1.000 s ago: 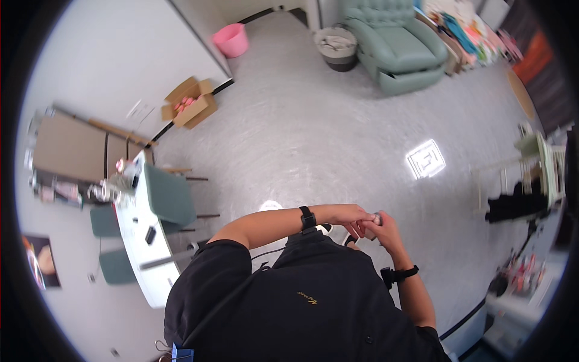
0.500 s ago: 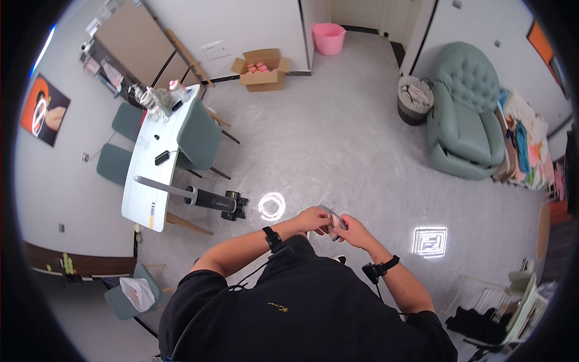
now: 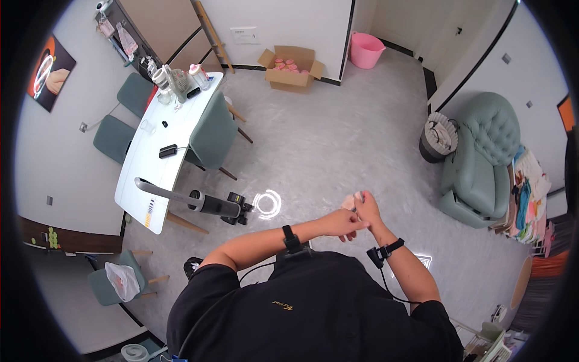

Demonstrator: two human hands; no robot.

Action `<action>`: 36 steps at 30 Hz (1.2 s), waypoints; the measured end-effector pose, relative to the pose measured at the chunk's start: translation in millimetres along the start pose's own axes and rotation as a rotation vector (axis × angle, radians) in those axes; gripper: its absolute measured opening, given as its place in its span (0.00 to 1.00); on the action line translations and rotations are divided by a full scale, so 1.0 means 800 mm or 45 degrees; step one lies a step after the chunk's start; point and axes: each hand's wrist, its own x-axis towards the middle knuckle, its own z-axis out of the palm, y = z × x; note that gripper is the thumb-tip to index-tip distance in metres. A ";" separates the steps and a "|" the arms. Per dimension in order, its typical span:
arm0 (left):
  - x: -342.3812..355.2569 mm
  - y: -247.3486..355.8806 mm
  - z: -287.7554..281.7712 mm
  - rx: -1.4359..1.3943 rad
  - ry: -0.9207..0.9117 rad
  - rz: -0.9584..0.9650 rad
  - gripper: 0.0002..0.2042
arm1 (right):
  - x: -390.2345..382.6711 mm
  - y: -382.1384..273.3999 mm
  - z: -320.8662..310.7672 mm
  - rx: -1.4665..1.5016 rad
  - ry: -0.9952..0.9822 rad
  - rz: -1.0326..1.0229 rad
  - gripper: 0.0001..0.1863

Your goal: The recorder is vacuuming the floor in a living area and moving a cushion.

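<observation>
Pale-pink item [image 3: 348,203] in the right hand [image 3: 367,209]

Its grip is narrow, fingers closed on the small item, held above the grey floor [image 3: 313,145] in front of the dark-shirted torso [image 3: 301,314]. The left hand [image 3: 341,223] is just beside it; whether that grip holds anything, I cannot tell.

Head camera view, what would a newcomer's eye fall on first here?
Probably the bright pink tub at the far end of the room, then the big green armchair on the right. Nearer, at the middle, the right hand holds a small pinkish thing, with the left hand close beside it.
</observation>
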 end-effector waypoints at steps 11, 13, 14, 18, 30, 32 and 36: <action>0.112 0.061 -0.118 -0.096 0.114 -0.087 0.24 | 0.244 -0.119 0.008 0.414 0.116 -0.133 0.14; 0.141 0.057 -0.141 -0.308 0.060 -0.025 0.20 | 0.280 -0.155 -0.001 0.604 -0.036 -0.090 0.13; 0.158 0.054 -0.149 -0.421 0.077 0.014 0.19 | 0.300 -0.169 -0.006 0.832 -0.108 -0.056 0.11; 0.204 0.092 -0.175 -0.842 0.175 0.027 0.16 | 0.377 -0.207 -0.034 1.316 -0.346 0.113 0.09; 0.308 0.196 -0.242 -0.709 0.594 0.046 0.15 | 0.544 -0.254 -0.086 1.816 -0.460 0.559 0.09; 0.313 0.209 -0.256 -0.719 0.567 0.026 0.16 | 0.557 -0.257 -0.086 1.751 -0.506 0.597 0.09; 0.309 0.183 -0.297 -0.535 0.491 0.004 0.20 | 0.585 -0.238 -0.072 1.615 -0.604 0.545 0.09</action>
